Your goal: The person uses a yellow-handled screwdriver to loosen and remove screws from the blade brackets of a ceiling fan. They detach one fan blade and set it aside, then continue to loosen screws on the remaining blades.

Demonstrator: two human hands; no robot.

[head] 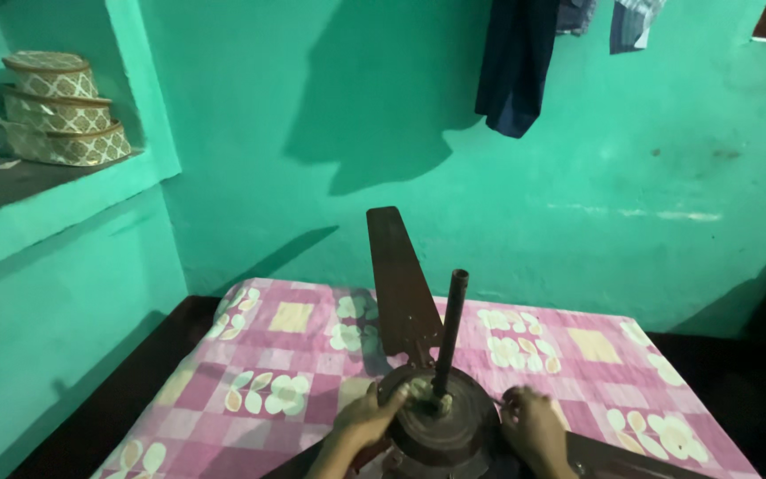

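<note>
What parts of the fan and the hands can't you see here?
Head view:
- Round dark brown metal fan motor: lower part cut off by the bottom edge.
- Left hand: hides the motor's left rim.
- Right hand: blurred, so any small thing in its fingers is unreadable.
- Brown fan blade at lower right: mostly out of frame.

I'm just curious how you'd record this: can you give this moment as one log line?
left hand: on fan motor housing | right hand: at housing's right edge | down rod: upright | blade: toward wall | base: patterned cloth
</note>
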